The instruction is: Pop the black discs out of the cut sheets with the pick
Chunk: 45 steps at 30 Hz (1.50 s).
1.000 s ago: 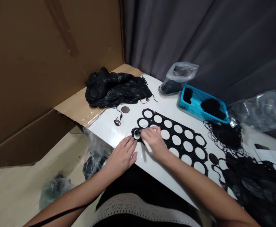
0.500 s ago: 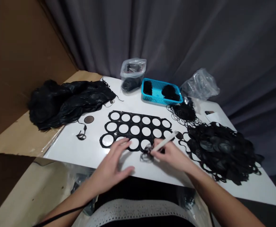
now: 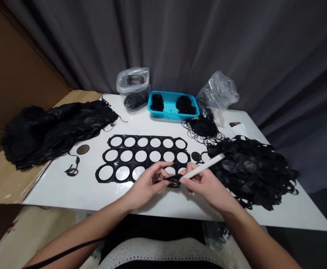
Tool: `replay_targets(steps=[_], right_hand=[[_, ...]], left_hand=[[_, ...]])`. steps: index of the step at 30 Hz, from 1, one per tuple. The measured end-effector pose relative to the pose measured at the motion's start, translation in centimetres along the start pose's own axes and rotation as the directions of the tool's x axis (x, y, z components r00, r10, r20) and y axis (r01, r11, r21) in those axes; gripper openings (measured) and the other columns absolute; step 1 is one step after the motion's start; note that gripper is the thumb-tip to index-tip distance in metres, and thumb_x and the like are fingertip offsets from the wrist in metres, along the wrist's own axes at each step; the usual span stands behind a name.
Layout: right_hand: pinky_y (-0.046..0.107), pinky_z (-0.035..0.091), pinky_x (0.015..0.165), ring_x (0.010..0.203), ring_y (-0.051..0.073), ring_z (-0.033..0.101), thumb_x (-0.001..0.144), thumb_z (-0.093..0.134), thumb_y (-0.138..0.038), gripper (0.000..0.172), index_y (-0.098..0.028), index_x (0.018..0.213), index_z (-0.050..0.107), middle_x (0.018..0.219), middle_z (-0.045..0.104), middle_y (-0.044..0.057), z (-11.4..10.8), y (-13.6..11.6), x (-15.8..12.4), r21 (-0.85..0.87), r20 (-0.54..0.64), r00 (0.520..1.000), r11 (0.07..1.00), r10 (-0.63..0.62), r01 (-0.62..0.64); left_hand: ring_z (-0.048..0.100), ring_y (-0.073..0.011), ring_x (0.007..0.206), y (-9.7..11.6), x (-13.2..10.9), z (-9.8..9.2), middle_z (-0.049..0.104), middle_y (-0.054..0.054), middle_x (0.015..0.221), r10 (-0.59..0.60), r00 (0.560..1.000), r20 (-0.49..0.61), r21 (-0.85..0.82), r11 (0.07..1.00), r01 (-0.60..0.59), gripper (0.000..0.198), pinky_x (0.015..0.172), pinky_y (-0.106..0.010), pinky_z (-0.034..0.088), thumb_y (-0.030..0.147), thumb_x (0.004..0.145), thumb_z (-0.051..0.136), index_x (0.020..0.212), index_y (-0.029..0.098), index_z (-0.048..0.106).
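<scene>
Just above the table's near edge, my left hand pinches a small bunch of thin black rings. My right hand is closed around a slim white stick-like tool, which slants up to the right. The fingertips of that hand also meet the right side of the bunch. Behind both hands a flat black sheet with rows of round holes lies on the white table; the hands cover part of its front row. A dark disc lies at the sheet's right side.
At left sits a heap of black sheets, with another dark disc near it. A blue basket, a bagged plastic tub and a clear bag stand behind. Black rings and a large black pile occupy the right.
My left hand has moved right, from open over the sheet to pinching the black rings. The rings are now between both hands. The view has shifted, so the table contents appear further left.
</scene>
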State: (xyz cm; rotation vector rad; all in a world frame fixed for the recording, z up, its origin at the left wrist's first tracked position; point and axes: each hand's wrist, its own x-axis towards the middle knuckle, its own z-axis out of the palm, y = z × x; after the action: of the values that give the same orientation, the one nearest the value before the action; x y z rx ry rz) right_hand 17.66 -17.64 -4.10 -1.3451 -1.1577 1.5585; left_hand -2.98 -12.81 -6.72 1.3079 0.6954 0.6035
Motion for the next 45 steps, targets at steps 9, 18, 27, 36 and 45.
replay_targets(steps=[9,18,27,36,45], right_hand=[[0.016,0.036,0.043,0.060,0.007,0.049,0.068,0.088,-0.031,0.040,-0.020,0.079,0.052,0.075,0.052,-0.004,-1.5,0.1,3.5,0.560,-0.083,0.993,0.828,0.090,-0.028],[0.015,0.038,0.042,0.064,0.009,0.056,0.066,0.090,-0.029,0.039,-0.019,0.080,0.055,0.074,0.057,-0.002,-1.8,-0.7,3.4,0.585,-0.074,0.986,0.807,0.149,-0.078],[0.014,0.050,0.047,0.062,0.008,0.061,0.073,0.085,-0.030,0.034,-0.018,0.076,0.053,0.075,0.059,-0.002,-1.4,-1.2,4.7,0.468,-0.002,0.999,0.883,0.050,-0.043],[0.026,0.063,0.068,0.074,0.017,0.072,0.073,0.082,-0.018,0.033,-0.018,0.068,0.049,0.071,0.064,0.002,-6.6,-7.9,17.6,0.028,-0.253,0.943,0.973,-0.216,0.230],[0.032,0.057,0.079,0.082,0.018,0.069,0.086,0.057,-0.004,0.014,-0.012,0.075,0.057,0.084,0.070,0.010,-6.0,-11.7,35.0,-0.541,-0.469,0.804,0.839,-0.365,0.065]], left_hand=[[0.072,-0.0238,0.098,3.3,3.7,-1.5,0.062,0.000,0.086,-0.231,0.969,-0.083,-0.424,0.888,0.176,0.054,0.078,-0.028,0.056,0.025,0.078,0.082,0.125,0.019,0.055],[0.071,-0.0265,0.103,3.8,4.1,-2.0,0.064,-0.001,0.088,-0.267,0.964,-0.010,-0.452,0.861,0.234,0.049,0.084,-0.033,0.059,0.025,0.080,0.081,0.122,0.020,0.058],[0.069,-0.0207,0.102,2.8,4.3,-4.3,0.063,-0.003,0.102,-0.147,0.989,0.021,-0.224,0.963,0.148,0.040,0.087,-0.032,0.055,0.033,0.087,0.072,0.122,0.022,0.056],[0.060,-0.0205,0.103,-0.2,4.7,-9.9,0.061,-0.006,0.111,0.306,0.948,-0.084,0.694,0.701,-0.165,0.022,0.092,-0.036,0.047,0.023,0.098,0.046,0.114,0.022,0.061],[0.061,-0.0189,0.097,-0.9,4.4,-11.7,0.061,-0.004,0.103,0.317,0.944,-0.091,0.728,0.668,-0.154,0.023,0.085,-0.031,0.048,0.020,0.098,0.043,0.107,0.023,0.064]])
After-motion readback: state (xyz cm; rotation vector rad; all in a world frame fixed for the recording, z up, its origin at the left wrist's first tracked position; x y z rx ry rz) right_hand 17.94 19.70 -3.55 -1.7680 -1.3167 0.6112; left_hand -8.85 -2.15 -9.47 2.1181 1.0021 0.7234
